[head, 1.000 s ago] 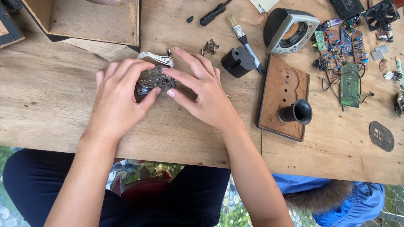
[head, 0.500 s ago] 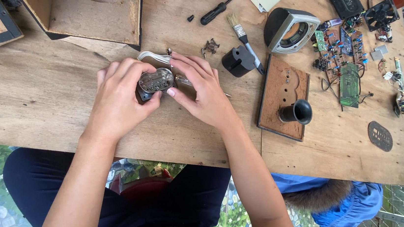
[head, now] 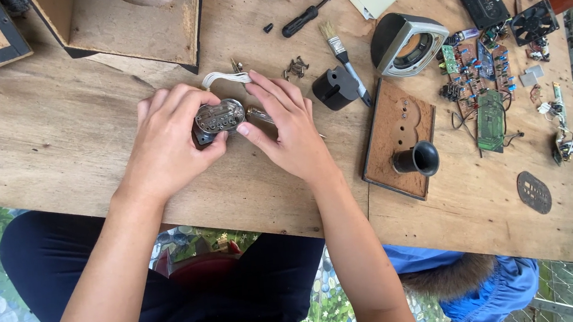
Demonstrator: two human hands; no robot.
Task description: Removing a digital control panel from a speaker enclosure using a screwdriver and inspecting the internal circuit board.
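Turned since the earlier frames, the oval metal part point(head: 219, 116) now shows its silvery face, held just above the tabletop point(head: 54, 148) at centre. Left hand point(head: 169, 141) fingers pinch it; right hand point(head: 287, 129) fingers press its edge. Screws point(head: 297, 66) lie loose beyond, so the work looks mid-way.

Left hand point(head: 170, 133) covers most of the oval metal part point(head: 219, 115); underside not visible. Right hand point(head: 288, 127) hides the thin metal piece point(head: 259, 117) under it. Wooden box point(head: 129, 18) cut off at top edge. Screws point(head: 297, 65) too small to tell.
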